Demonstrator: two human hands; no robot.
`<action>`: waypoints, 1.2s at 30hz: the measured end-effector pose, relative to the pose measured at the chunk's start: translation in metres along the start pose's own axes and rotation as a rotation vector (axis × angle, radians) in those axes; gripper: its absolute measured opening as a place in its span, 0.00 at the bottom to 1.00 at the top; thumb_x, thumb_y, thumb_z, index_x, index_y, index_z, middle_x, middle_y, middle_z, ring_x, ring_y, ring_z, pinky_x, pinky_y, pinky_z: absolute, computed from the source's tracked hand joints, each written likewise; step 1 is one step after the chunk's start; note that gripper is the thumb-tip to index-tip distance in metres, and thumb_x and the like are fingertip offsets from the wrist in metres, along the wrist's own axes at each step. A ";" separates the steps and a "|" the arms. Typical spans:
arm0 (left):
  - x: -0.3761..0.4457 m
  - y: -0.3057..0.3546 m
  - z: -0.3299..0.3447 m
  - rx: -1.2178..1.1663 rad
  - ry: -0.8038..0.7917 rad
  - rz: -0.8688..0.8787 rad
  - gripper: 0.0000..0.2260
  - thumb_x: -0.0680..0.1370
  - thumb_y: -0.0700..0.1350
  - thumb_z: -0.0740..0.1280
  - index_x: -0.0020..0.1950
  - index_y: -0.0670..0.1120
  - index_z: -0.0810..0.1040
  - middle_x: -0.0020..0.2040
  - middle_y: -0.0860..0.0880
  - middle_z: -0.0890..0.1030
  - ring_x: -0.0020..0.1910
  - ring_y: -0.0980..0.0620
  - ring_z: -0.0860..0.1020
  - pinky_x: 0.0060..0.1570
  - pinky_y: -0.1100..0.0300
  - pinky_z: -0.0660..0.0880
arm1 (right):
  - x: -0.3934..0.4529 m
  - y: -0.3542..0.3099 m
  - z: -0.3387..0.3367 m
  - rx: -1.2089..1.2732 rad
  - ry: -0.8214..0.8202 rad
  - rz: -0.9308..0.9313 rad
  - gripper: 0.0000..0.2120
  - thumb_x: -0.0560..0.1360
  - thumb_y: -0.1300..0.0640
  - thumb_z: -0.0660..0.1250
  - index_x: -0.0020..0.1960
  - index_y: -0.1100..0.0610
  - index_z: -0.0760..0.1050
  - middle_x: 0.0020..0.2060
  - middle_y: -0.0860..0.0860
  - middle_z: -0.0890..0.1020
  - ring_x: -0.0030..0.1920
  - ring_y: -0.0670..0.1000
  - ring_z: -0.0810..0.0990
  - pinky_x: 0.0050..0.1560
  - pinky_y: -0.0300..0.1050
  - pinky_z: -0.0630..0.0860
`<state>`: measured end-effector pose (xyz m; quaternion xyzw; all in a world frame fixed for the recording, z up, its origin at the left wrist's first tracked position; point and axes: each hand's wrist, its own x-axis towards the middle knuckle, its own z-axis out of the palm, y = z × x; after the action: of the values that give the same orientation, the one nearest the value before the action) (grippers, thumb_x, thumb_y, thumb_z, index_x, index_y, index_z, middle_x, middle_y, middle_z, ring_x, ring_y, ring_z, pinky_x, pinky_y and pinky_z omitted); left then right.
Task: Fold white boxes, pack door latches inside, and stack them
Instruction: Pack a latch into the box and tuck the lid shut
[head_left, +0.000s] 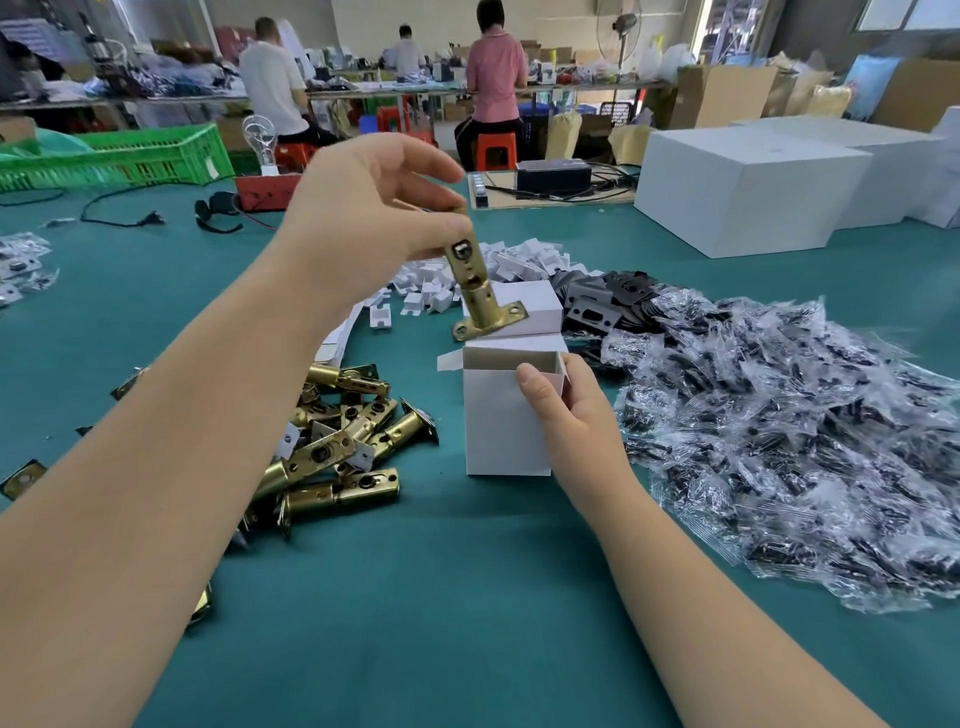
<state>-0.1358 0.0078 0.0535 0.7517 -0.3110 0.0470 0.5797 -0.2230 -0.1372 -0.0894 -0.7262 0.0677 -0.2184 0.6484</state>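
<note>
A small white box (501, 421) stands upright on the green table (426, 597) with its top flaps open. My right hand (569, 415) grips its right side, thumb on the front face. My left hand (374, 208) pinches the upper end of a brass door latch (480, 288), which hangs faceplate down just above the box's open top. A pile of brass latches (337, 441) lies to the left of the box. Behind it lies a closed white box (535, 306).
Clear bags of black parts (779, 441) spread over the right side. Black strike plates (608, 299) and small white card inserts (467, 270) lie behind the box. Large stacks of white boxes (748, 187) stand at back right, a green crate (114, 156) at back left. People sit at far tables.
</note>
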 end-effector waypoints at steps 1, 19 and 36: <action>-0.002 0.001 0.003 0.019 -0.041 0.024 0.13 0.70 0.33 0.75 0.47 0.50 0.80 0.42 0.50 0.85 0.42 0.50 0.84 0.43 0.59 0.81 | -0.001 0.000 0.000 0.006 -0.003 -0.002 0.18 0.69 0.39 0.63 0.51 0.51 0.73 0.46 0.52 0.81 0.48 0.54 0.79 0.52 0.57 0.76; -0.017 0.004 0.019 0.075 -0.225 0.218 0.12 0.69 0.34 0.76 0.46 0.48 0.81 0.42 0.52 0.85 0.44 0.55 0.83 0.48 0.64 0.79 | 0.007 0.010 -0.003 0.199 -0.099 0.084 0.17 0.63 0.51 0.68 0.51 0.45 0.73 0.46 0.48 0.81 0.47 0.48 0.79 0.49 0.48 0.75; -0.035 -0.047 0.045 0.330 -0.213 0.149 0.10 0.72 0.39 0.73 0.39 0.53 0.77 0.41 0.55 0.81 0.45 0.56 0.79 0.52 0.58 0.75 | 0.012 0.010 -0.001 0.287 -0.022 0.071 0.15 0.61 0.57 0.65 0.48 0.51 0.76 0.39 0.46 0.81 0.41 0.43 0.77 0.42 0.36 0.73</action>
<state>-0.1523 -0.0124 -0.0152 0.8121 -0.4135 0.0603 0.4074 -0.2110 -0.1440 -0.0964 -0.6256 0.0546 -0.1948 0.7535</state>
